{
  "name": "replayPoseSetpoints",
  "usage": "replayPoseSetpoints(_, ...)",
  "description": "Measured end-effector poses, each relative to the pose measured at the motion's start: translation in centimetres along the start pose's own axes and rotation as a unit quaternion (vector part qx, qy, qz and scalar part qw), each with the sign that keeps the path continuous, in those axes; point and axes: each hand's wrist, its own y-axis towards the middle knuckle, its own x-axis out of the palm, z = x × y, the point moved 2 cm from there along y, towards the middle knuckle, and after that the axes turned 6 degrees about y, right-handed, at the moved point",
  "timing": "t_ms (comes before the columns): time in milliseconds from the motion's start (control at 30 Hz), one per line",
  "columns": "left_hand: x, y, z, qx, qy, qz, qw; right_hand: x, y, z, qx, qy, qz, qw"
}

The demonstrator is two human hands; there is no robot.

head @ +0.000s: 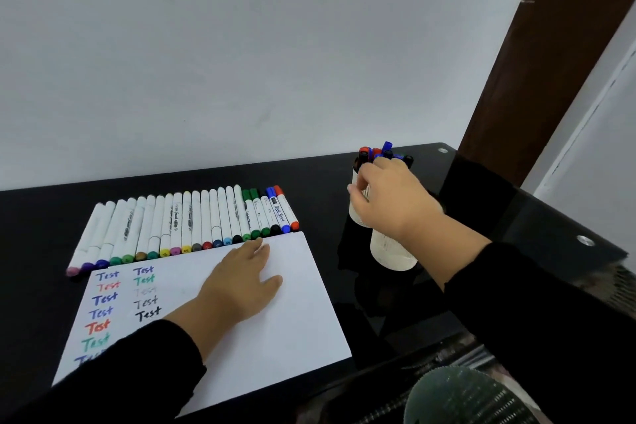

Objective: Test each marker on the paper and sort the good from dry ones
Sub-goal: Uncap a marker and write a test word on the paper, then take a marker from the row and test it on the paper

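A white paper point(296, 303) lies on the black table point(41, 217), with several coloured "Test" words written down its left side. My left hand point(241, 282) rests flat on the paper, fingers straight. Along the paper's far edge lies a row of markers point(192, 224), white barrels with coloured caps towards me. At the right, my right hand point(392, 196) reaches over a white cup point(356, 210) full of standing markers point(387, 150). Its fingers curl round a black-capped marker point(363, 158) at the cup's rim. A second white cup point(392, 255) stands nearer, partly hidden under my wrist.
A white wall rises behind the table. A brown door frame point(537, 45) stands at the right, past the table's glass corner. A green mesh object point(464, 396) sits below the table's front right edge.
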Motion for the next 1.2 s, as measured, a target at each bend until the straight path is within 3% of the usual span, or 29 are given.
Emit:
replayPoseSetpoints(233,0.9,-0.3,-1.1,0.006,-0.023,0.056,0.998,4.4,0.7,-2.6,-0.042,0.035,-0.030,0.998)
replayPoseSetpoints(367,1.2,-0.4,-1.3,0.012,-0.059,0.102,0.993,7.8,1.7,-2.9,-0.029,0.048,-0.054,0.997)
replayPoseSetpoints(767,2.5,0.7,-1.8,0.001,-0.074,0.114,0.991,14.3,5.6,-2.1,-0.005,0.119,-0.125,0.985)
replayPoseSetpoints(867,2.9,1.1,-1.4,-0.015,-0.127,0.166,0.978,14.5,5.8,-2.0,0.007,0.144,-0.126,0.982)
replayPoseSetpoints(967,2.8,0.9,-1.8,-0.025,-0.127,0.119,0.984,14.6,5.8,-1.9,0.017,0.153,-0.127,0.980)
replayPoseSetpoints(1100,1.9,0.4,-2.1,-0.003,-0.125,0.121,0.985,14.1,5.4,-1.9,0.075,0.222,-0.119,0.965)
replayPoseSetpoints(1200,1.8,0.3,-1.9,0.002,-0.092,0.117,0.989,13.2,4.8,-2.0,0.146,0.339,-0.072,0.926)
